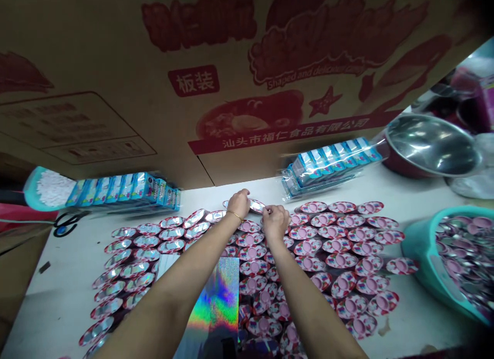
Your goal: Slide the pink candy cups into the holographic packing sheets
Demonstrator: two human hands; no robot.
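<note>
My left hand [240,203] is at the back row of many small oval packs, its fingers closed on an oval pack with a shiny silver top [256,206]. My right hand [276,219] pinches at the right end of the same pack; the fingertips hide the exact grip. In front of my hands spread rows of red-edged oval packs; many on the right have pink round centres [309,247], while those on the left show shiny silver tops [146,241]. A holographic sheet [219,292] lies below my left forearm, over part of the rows.
A large printed cardboard box [185,122] walls off the back. Plastic-wrapped blue boxes stand left [119,190] and right [334,162]. A teal tub [419,246] of small pink and silver pieces and a steel bowl [428,143] are right. Far left are a scoop of white pellets [54,188] and black-handled scissors [64,226].
</note>
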